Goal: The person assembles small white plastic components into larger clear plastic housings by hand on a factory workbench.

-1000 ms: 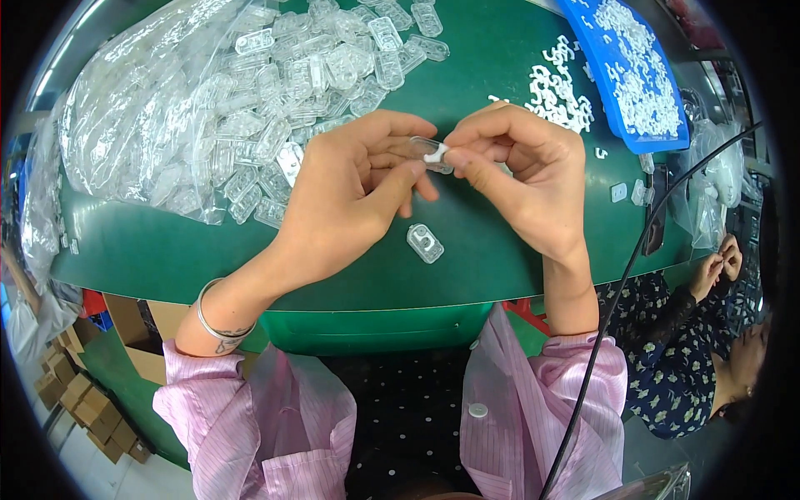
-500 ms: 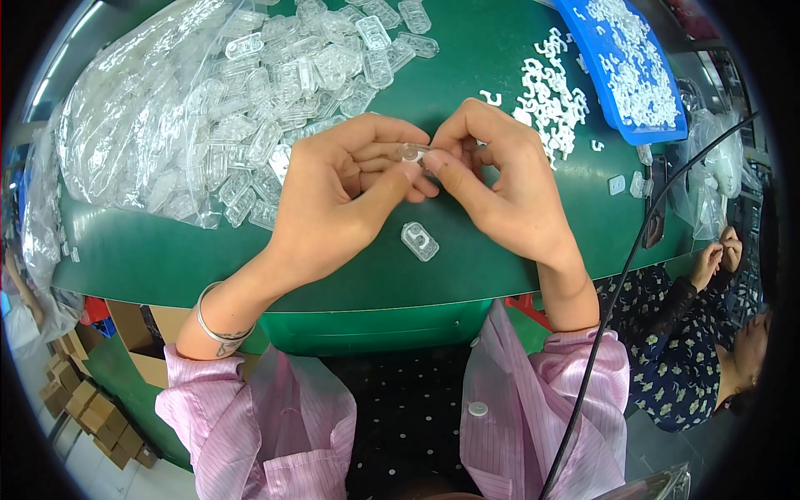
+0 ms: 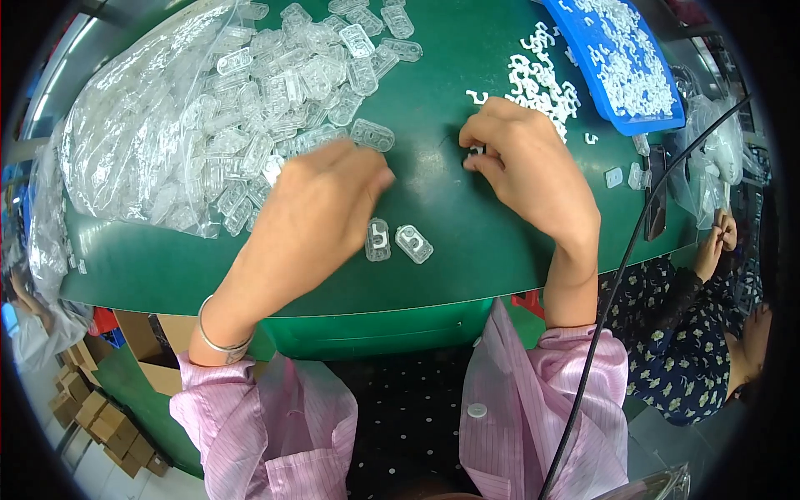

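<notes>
My left hand (image 3: 312,221) reaches over the near edge of a heap of clear plastic cases (image 3: 292,79), its back turned up. Its fingertips are hidden, so what they touch does not show. Beside this hand, on the green table, lie two clear cases with a white hook-shaped piece inside: an upright case (image 3: 377,240) and a tilted case (image 3: 414,243). My right hand (image 3: 533,171) is curled near the small white hook-shaped pieces (image 3: 537,87). Something small and partly hidden shows between its thumb and forefinger; I cannot make out what it is.
A large clear bag (image 3: 137,125) spills cases at the left. A blue tray (image 3: 600,92) of white pieces stands at the far right. A black cable (image 3: 621,279) crosses the view on the right, where another person's hands (image 3: 718,243) show.
My hands have come apart. The left moved to the heap and the right toward the white pieces. A second filled case now lies left of the first one on the table.
</notes>
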Available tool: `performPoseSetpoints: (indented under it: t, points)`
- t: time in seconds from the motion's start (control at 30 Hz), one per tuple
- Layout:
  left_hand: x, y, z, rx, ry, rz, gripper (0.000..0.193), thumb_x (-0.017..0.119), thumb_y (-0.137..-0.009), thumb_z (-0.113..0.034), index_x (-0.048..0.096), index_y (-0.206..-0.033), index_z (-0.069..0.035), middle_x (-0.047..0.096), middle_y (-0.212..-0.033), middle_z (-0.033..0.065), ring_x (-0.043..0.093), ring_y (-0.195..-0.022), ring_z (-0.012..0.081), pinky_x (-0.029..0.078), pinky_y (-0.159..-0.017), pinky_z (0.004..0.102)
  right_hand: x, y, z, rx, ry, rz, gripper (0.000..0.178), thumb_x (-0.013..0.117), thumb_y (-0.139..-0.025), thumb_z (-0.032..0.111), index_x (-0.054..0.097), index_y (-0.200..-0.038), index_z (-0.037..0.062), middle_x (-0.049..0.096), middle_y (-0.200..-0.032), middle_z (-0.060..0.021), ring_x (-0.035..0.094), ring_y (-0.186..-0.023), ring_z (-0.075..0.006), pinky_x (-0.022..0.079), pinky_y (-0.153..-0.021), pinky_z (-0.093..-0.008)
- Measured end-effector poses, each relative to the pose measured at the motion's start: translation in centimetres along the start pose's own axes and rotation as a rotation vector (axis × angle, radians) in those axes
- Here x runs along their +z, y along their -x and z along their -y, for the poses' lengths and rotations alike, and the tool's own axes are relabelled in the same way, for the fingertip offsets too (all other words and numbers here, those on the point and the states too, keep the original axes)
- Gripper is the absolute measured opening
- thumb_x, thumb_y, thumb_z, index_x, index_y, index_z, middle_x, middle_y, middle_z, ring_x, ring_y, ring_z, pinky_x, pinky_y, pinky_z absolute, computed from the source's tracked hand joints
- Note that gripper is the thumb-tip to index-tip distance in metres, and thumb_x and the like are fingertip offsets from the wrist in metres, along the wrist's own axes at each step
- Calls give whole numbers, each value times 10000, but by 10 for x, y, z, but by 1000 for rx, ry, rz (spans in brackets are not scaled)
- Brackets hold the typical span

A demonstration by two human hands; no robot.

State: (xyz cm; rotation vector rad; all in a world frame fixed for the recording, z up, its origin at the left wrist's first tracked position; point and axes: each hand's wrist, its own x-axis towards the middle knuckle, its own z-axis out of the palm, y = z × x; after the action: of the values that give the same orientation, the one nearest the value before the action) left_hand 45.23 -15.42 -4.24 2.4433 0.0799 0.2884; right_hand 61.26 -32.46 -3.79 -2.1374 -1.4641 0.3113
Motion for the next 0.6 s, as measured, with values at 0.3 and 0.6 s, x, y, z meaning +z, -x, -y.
performPoseSetpoints:
  t: [0.3, 0.6]
  points:
    - [17, -19, 16, 323, -587, -48, 228, 651, -684, -37, 590, -901, 3, 495, -893, 68, 528, -872, 236, 491, -676, 314, 6, -1, 11, 41, 254, 31, 195, 582, -694, -66, 537, -883, -44, 552, -825, -228, 588, -762, -409, 484, -668, -462]
    - [3, -11, 9, -128, 348, -153, 239, 709, -781, 23, 572, -974, -15, 558, -826, 52, 526, -635, 78, 418, -516, 233, 0, 1, 0, 47, -20, -131, 167, 634, -761, -3, 601, -923, -18, 575, -820, -186, 583, -799, -388, 469, -729, -448]
